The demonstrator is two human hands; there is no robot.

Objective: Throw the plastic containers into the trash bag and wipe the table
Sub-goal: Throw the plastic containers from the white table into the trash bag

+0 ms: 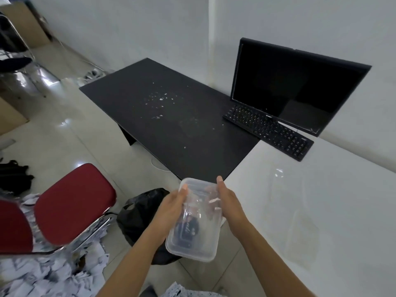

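The left hand (173, 203) and the right hand (228, 200) both grip the far end of a clear plastic container (192, 243), one on each long side. The right fingers show through the plastic. The container hangs tilted with its near end lowest, clear of the surfaces and seemingly above the black trash bag (139, 213) slumped on the floor, probably so it can drop straight in. Beyond, the black surface (132, 93) carries scattered white crumbs (160, 98), so the wiping looks not yet done. A keyboard (267, 129) and monitor (295, 82) sit at its right end, and a red chair (75, 202) stands to the left.
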